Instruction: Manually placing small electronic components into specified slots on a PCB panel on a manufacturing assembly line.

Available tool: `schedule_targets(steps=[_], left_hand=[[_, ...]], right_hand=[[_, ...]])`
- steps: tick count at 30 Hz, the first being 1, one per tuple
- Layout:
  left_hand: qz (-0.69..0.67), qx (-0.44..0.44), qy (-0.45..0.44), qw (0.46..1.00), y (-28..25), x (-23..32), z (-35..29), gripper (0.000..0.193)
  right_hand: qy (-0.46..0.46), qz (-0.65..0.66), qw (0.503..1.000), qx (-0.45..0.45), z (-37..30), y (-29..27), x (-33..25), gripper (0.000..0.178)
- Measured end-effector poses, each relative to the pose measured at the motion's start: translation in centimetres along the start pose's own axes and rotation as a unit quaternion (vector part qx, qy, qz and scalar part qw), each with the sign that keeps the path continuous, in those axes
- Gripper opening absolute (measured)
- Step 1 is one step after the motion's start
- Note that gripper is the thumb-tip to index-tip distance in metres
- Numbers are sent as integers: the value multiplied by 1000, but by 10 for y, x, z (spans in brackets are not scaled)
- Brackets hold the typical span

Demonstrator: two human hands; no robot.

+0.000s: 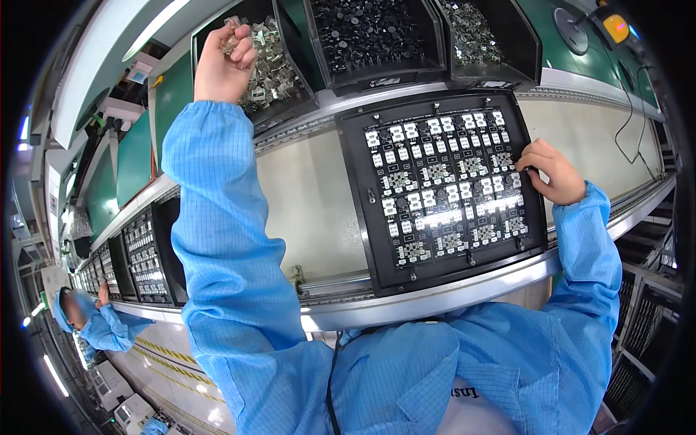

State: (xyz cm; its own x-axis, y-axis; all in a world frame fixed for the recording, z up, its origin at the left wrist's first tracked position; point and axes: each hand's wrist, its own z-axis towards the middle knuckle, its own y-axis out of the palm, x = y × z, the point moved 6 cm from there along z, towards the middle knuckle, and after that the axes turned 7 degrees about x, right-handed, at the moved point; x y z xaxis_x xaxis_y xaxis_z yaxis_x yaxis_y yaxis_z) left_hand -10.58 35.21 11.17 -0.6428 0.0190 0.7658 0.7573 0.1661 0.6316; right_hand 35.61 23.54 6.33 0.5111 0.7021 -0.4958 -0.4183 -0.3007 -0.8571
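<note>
Left grip (225, 69) clamped on silvery parts (231, 46), right grip (554, 172) at circuit board (444, 185), closure unclear, dark lettering (465, 392) on coat (395, 373)

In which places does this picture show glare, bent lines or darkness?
In the head view, white glare crosses the black circuit boards in the black rectangular tray; there too, the long silver metal rail curves; the same view's corners fall to black.
</note>
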Motion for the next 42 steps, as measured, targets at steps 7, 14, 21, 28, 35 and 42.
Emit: schedule_targets(steps=[7,14,21,28,35,42], left_hand=[[-119,-51,-143,981,27,-60,-91,9],[-104,-36,-341,934,18,-146,-200,18],[-42,-94,-366,925,31,-197,-226,15],[16,-118,-357,926,35,-210,-233,20],[-39,-90,-430,897,19,-217,-238,19],[-40,-83,-460,883,15,-218,-239,19]], right_hand=[[-24,3,1000,13,0,10,5,21],[8,-22,1000,3,-8,14,26,19],[79,-17,995,53,31,-4,-10,21],[-154,276,949,5,84,81,-125,32],[-159,316,935,10,90,98,-119,24],[-86,416,905,-26,92,109,-107,17]])
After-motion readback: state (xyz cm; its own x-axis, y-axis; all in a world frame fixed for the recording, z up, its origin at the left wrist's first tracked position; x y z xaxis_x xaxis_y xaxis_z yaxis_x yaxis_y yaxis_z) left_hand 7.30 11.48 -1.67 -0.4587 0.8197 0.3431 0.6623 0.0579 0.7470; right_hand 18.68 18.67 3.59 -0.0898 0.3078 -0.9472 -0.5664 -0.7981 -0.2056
